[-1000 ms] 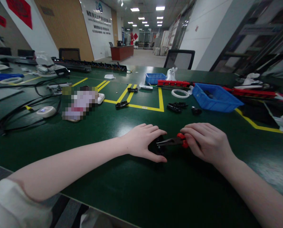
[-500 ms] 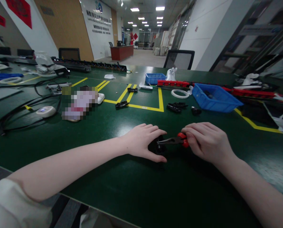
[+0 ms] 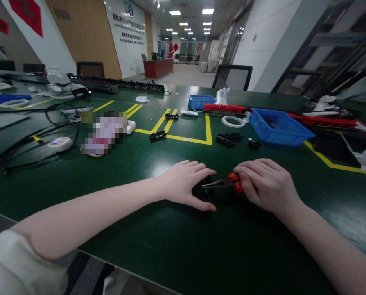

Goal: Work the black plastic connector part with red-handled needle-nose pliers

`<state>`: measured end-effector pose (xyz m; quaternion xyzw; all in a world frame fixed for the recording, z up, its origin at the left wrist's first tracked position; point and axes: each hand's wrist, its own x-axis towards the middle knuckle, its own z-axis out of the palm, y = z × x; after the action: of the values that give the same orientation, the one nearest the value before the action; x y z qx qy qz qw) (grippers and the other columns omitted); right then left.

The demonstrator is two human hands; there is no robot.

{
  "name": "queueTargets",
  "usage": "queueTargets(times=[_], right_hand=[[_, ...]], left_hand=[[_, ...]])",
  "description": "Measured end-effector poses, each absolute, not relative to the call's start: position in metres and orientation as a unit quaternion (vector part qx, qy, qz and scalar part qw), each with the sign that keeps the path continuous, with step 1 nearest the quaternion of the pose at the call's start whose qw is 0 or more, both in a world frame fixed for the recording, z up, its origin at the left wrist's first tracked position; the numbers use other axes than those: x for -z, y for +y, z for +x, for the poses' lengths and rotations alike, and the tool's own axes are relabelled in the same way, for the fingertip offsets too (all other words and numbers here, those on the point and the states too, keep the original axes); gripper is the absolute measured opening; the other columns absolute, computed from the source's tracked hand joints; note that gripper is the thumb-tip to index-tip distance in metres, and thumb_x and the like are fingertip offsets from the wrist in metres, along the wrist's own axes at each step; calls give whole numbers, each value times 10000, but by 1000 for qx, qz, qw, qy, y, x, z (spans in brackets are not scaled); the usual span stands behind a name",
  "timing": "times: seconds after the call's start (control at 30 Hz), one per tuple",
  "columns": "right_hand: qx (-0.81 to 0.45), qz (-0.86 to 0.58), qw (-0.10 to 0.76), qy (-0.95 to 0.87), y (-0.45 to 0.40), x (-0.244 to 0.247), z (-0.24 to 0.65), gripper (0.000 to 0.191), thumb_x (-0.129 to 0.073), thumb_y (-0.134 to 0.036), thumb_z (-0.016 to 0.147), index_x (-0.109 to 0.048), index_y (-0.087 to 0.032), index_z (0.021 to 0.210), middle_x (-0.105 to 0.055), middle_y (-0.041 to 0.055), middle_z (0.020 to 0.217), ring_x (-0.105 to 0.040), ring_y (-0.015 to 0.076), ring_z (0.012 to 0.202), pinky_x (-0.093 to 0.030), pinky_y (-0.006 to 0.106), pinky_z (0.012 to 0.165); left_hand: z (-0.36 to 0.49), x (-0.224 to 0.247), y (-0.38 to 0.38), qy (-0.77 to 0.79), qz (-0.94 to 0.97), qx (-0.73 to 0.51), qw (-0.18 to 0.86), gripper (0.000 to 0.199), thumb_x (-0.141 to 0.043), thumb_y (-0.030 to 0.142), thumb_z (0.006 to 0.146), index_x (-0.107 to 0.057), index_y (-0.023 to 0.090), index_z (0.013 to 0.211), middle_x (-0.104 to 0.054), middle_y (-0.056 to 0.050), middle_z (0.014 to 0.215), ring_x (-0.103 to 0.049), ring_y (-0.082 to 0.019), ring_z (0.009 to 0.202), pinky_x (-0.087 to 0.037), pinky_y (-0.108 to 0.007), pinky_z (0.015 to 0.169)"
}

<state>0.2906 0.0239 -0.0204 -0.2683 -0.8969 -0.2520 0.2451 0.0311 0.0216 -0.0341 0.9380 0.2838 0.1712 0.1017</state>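
A: Principal item?

B: Black part (image 3: 207, 195), one, small. Location: near side of the green table (image 3: 247, 254), slightly right of centre, between the hands.

A: Hands?

B: Left hand (image 3: 186, 184): thumb and fingers curved about the black part, holding it. Right hand (image 3: 267, 184): closed round the red handles of the pliers (image 3: 221, 184).

A: Progress?

B: Done: part in hold, plier tips set at it. Left: the plier work seems under way and unfinished, in my judgement; how much remains is not shown.

A: Orientation?

B: Pliers: long axis left to right, nose pointing left into the part. Whether the tips pinch anything is too small to tell. Part: dark, mostly covered; its facing and long axis cannot be told.

A: Surroundings?

B: Farther off: black cluster (image 3: 226, 139), with a short black fitting (image 3: 254, 143) just right of it. To the left, a slim black piece (image 3: 158, 135) on yellow tape (image 3: 189, 139). Far right, blue bin (image 3: 289, 137), dark contents; white ring (image 3: 233, 121) to its left.
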Motion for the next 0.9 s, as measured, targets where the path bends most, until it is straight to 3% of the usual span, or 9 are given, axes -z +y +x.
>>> queueTargets(times=[0.4, 0.7, 0.9], right_hand=[[263, -262, 252, -894, 25, 20, 293, 147, -501, -156, 891, -645, -177, 879, -722, 64, 839, -636, 192, 721, -494, 355, 731], [283, -276, 269, -878, 28, 17, 305, 143, -513, -179, 911, -647, -167, 957, -724, 92, 899, -666, 226, 803, -499, 365, 721], [250, -340, 232, -876, 36, 25, 316, 200, -483, -242, 951, -663, -159, 926, -719, 90, 924, -655, 213, 806, -465, 353, 730]], left_hand=[[31, 33, 21, 288, 937, -167, 103, 856, -631, 745, 765, -509, 124, 1342, -638, -130, 1185, -612, -287, 1059, -458, -400, 949], [32, 34, 21, 319, 933, -140, 93, 976, -602, 820, 723, -436, 157, 1420, -565, -125, 1250, -534, -298, 1106, -412, -394, 942], [31, 38, 21, 326, 928, -153, 96, 994, -578, 862, 694, -487, 138, 1370, -543, -125, 1252, -512, -300, 1118, -370, -411, 984]])
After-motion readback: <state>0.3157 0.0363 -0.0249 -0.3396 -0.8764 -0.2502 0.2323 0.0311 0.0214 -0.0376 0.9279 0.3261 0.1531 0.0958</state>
